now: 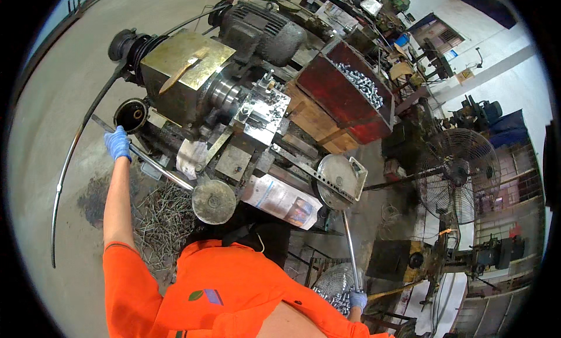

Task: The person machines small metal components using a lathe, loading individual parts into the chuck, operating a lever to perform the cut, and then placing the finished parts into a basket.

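My left hand (118,144), in a blue glove, is closed around the outer end of a shiny metal lever (162,172). That lever runs to a round metal disc (214,202) at the front of a small lathe-like machine. Down at the right, my right hand (357,300), also blue-gloved, is closed at the lower end of a second long lever (350,247). Its upper end meets another round disc (334,177). Between the discs, a bright metal slide block (260,117) sits beside the round spindle (224,95). Fine finger detail is small in both hands.
A red bin (345,98) of small shiny parts stands on wood behind the machine. Beside my right hand is a basket (336,279) of similar parts. Metal shavings (166,221) heap at lower left. A brush (182,72) lies atop the headstock; a large fan (457,174) stands right.
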A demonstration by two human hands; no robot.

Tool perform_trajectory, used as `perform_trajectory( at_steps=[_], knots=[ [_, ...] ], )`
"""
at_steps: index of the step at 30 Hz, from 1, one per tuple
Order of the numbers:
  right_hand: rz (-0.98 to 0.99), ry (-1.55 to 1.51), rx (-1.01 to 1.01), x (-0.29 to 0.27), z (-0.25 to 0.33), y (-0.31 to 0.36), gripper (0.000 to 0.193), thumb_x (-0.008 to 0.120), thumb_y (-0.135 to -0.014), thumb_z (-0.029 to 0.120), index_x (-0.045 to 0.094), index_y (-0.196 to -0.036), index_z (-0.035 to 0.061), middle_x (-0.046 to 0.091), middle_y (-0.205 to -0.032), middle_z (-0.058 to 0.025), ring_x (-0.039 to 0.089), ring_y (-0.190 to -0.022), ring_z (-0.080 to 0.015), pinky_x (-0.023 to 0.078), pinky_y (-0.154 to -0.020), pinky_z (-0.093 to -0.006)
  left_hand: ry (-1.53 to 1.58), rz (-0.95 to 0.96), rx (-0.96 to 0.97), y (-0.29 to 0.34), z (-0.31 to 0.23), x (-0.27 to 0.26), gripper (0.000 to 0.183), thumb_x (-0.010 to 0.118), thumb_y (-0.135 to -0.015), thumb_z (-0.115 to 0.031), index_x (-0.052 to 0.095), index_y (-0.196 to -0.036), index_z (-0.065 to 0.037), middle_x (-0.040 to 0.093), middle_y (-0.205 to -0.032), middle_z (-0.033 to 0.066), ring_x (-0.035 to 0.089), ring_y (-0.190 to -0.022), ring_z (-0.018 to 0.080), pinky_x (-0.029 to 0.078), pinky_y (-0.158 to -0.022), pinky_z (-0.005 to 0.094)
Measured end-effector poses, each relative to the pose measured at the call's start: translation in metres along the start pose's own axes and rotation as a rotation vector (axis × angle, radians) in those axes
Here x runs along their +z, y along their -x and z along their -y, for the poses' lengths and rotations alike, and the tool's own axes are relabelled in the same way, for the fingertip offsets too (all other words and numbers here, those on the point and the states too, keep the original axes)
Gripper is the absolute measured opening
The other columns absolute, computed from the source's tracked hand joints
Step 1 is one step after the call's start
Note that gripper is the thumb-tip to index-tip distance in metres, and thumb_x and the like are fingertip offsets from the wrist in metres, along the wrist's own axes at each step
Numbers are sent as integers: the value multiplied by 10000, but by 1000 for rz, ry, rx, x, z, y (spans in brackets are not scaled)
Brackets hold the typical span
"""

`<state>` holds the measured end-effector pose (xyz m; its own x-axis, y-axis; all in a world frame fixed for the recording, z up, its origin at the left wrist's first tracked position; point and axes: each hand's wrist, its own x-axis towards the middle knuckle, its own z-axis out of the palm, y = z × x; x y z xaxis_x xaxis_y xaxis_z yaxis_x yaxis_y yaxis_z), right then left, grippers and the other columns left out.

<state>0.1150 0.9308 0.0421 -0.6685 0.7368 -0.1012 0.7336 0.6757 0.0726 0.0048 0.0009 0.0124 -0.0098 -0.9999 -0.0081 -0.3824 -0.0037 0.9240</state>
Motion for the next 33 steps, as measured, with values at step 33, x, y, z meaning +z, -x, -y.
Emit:
perform_trajectory(
  at_steps=[33],
  knots=[
    [4,97,-35,28,-11,-8,491,648,-676,428,638,-940,14,615,-948,-259,603,-904,-391,482,-786,-453,381,34,-10,13,-10,-7,208,602,-759,-97,552,-660,79,576,-587,134,522,-432,193,417,-407,336]
  ],
)
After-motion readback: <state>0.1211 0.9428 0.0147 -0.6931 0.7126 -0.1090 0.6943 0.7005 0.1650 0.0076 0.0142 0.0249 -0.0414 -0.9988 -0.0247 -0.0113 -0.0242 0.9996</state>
